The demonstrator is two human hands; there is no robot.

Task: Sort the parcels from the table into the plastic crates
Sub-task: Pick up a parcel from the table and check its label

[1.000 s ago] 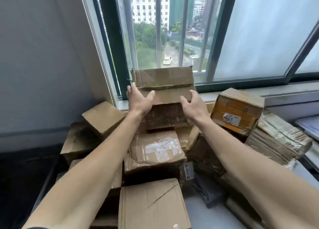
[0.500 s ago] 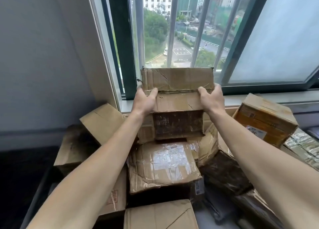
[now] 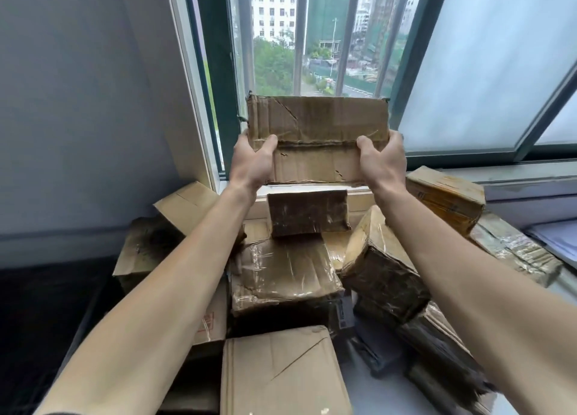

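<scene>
Two hands hold one flat cardboard box [image 3: 318, 133] up in the middle of the frame, in front of the window [image 3: 487, 71] & above the pile of parcels [image 3: 287, 277]. L hand [image 3: 253, 161] grips its left end, R hand [image 3: 382, 161] grips its right end. Thumbs are on the near face; other fingers are hidden behind. Box looks thin, creased & a bit torn, so prob light, a bit floppy, not slippery. Best grip: both short ends like this, or under the bottom edge so it doesn't fold. No crates in view.
</scene>
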